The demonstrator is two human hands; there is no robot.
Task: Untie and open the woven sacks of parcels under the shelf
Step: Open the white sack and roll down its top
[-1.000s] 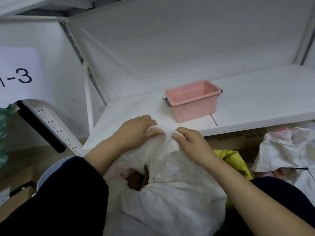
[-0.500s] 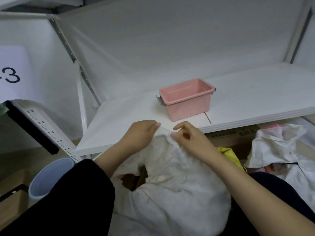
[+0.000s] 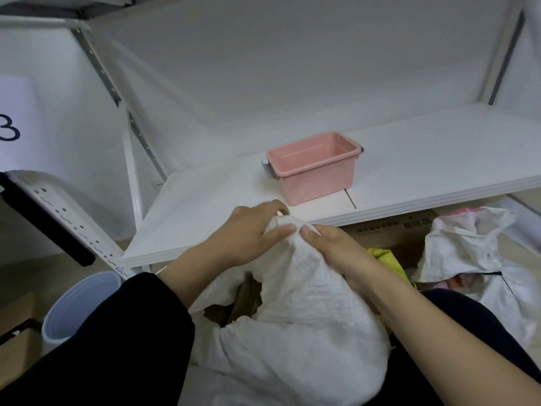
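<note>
Left hand: centre of the frame, fingers curled over the bunched top of the woven sack, thumb pressed into the cloth.
Right hand: just right of the left one, thumb tip almost meeting the left thumb, gripping the same bunched top from the other side.
Woven sack: white, full and rounded, lower centre between the forearms; its top is gathered in both hands just in front of the shelf edge. A gap on its left side shows brown contents.
Sleeve: dark, on the left forearm, lower left.
Yellow item: behind the right wrist, against the sack.
Cardboard box: under the shelf, right of the hands.
Second sack: white, crumpled, at the right edge.
Shelf: white board across the middle.
Pink bin: on the shelf, above the hands.
Bucket: pale, lower left.
Power strip: slanting at the left.
</note>
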